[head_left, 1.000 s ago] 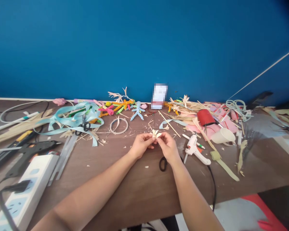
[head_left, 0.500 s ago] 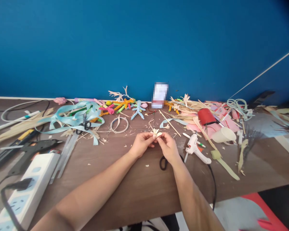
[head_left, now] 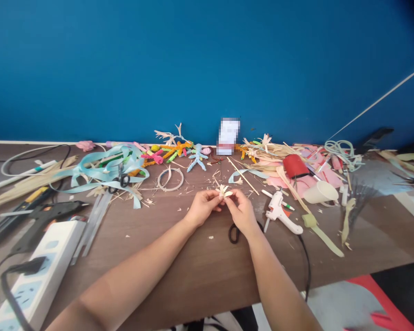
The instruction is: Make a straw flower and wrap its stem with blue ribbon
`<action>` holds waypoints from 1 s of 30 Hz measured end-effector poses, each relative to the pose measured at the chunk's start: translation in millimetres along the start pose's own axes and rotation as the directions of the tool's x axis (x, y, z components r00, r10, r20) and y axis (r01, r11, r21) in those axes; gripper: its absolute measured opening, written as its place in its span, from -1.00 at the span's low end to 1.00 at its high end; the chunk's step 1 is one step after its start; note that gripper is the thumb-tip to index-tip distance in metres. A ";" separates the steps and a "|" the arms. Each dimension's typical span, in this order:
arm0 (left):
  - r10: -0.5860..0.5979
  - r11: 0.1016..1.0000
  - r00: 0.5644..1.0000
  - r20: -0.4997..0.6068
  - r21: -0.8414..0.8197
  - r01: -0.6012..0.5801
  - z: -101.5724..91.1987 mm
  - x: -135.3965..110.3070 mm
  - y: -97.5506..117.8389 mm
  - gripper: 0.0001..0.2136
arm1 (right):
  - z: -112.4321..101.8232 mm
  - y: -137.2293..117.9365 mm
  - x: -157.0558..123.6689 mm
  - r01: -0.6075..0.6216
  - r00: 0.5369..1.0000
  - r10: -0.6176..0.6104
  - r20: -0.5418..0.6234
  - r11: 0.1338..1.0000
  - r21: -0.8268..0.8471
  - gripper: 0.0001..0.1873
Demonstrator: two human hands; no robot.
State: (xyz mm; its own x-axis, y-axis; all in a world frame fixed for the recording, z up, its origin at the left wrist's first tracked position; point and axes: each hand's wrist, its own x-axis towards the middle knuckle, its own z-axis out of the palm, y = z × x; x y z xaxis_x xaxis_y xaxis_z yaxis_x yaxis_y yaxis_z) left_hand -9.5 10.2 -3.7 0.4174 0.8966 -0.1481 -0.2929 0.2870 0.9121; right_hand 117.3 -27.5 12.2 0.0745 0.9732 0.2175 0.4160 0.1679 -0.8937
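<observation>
A small cream flower (head_left: 223,191), with pointed petals that look like strips of dried husk, is pinched between my two hands above the table. My left hand (head_left: 203,208) grips it from the left, thumb and fingers together. From the right, my right hand (head_left: 240,210) holds its other side the same way. The flower's base is hidden by my fingertips. Black scissors handles (head_left: 233,233) show partly under my right wrist. A white glue gun (head_left: 281,214) lies on its side just right of that hand.
A power strip (head_left: 43,271) and a black glue gun (head_left: 48,218) lie at left, near clear glue sticks (head_left: 95,225). Blue ribbon (head_left: 86,172), a clear ring (head_left: 170,179), a blue pipe-cleaner figure (head_left: 198,157), a red spool (head_left: 296,166) and a white cup (head_left: 321,193) line the back.
</observation>
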 end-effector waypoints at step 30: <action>0.219 0.905 0.976 -0.014 0.378 -0.197 -0.3 -4.2 -1.2 -0.83 | 0.7 0.9 -2.1 0.104 0.991 -0.109 -0.077 0.993 -0.058 -0.94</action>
State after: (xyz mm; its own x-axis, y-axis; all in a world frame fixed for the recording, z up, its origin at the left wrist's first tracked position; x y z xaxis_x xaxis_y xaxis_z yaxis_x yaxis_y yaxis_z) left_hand -11.2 6.2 -4.3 0.3316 0.9421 0.0497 -0.0222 -0.0449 0.9987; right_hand 116.9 -29.3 10.6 0.0988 0.9341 0.3430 0.4732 0.2592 -0.8420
